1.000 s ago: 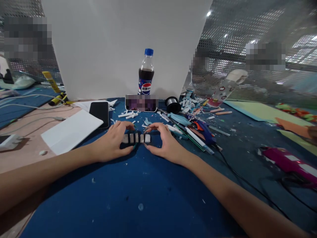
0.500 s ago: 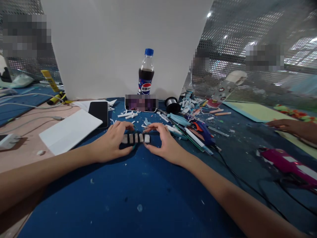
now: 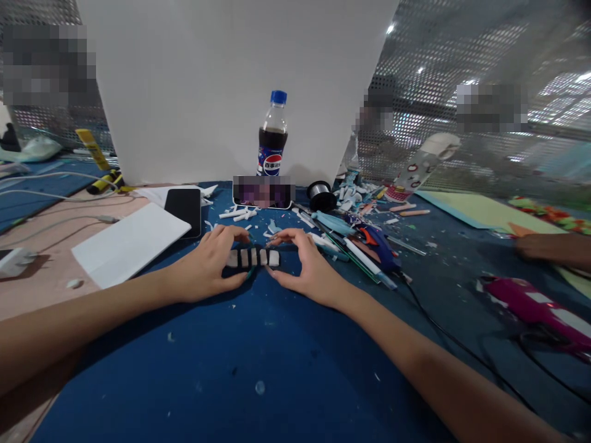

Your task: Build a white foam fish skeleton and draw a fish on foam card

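On the blue table, a short row of pale and black blocks lies side by side, with a white one at its right end. My left hand curves round the row's left part, thumb in front and fingers behind, spread apart; its palm hides that end. From the other side my right hand arches round the white end block, thumb and index finger apart. Its thumb tip is close to the row's front edge; whether it touches, I cannot tell.
Behind my hands, a phone leans against a cola bottle. Rightward are a wire spool, scraps, a blue glue gun with a cable, and a magenta tool. White paper lies left. Another person's hand rests far right.
My hands and the row of blocks hold almost still. At the far right, the other person's hand came further into view, then drew back slightly over the coloured paper.
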A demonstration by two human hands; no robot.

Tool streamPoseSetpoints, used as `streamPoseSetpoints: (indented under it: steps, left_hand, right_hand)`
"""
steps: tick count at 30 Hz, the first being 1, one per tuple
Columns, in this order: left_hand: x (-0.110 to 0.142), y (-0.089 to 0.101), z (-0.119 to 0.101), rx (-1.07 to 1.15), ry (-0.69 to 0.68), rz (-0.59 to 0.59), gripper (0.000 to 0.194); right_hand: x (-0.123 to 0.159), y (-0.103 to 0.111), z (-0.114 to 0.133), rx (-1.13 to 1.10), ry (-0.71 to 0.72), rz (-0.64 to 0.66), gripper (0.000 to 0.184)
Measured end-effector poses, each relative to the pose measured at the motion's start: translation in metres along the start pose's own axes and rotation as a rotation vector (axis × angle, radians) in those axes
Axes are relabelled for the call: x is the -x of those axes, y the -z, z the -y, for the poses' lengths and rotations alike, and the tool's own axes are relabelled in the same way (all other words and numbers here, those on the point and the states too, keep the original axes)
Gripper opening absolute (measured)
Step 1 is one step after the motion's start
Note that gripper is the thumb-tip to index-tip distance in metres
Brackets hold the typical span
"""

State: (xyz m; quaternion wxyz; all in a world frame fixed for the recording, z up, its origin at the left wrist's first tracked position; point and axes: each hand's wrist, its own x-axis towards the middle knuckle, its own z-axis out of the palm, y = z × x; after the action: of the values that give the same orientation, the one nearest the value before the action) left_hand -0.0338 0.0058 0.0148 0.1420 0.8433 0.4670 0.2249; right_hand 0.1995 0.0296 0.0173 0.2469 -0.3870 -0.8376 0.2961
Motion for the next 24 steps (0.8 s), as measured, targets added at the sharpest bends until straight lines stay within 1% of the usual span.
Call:
streamPoseSetpoints:
  steps: [8, 12, 18, 24]
  left_hand:
    - [-0.0003, 0.0, 0.0007, -0.007, -0.015, 0.001, 0.047]
    - [0.0002, 0.0004, -0.0001, 0.001, -0.009, -0.008, 0.046]
    - [0.0002, 0.0004, -0.0009, 0.006, -0.012, -0.016, 0.045]
    - [-0.0001, 0.0008, -0.0019, 0.003, 0.01, 0.007, 0.047]
  right_hand:
    - [-0.001, -0.0003, 0.0005, 0.014, 0.012, -0.012, 0.044]
    - [-0.0002, 0.0013, 0.0008, 0.01, 0.025, -0.02, 0.046]
    - [0.0015, 0.0039, 0.0011, 0.075, 0.01, -0.034, 0.049]
    - [0.0014, 0.0043, -0.0008, 0.068, -0.035, -0.002, 0.044]
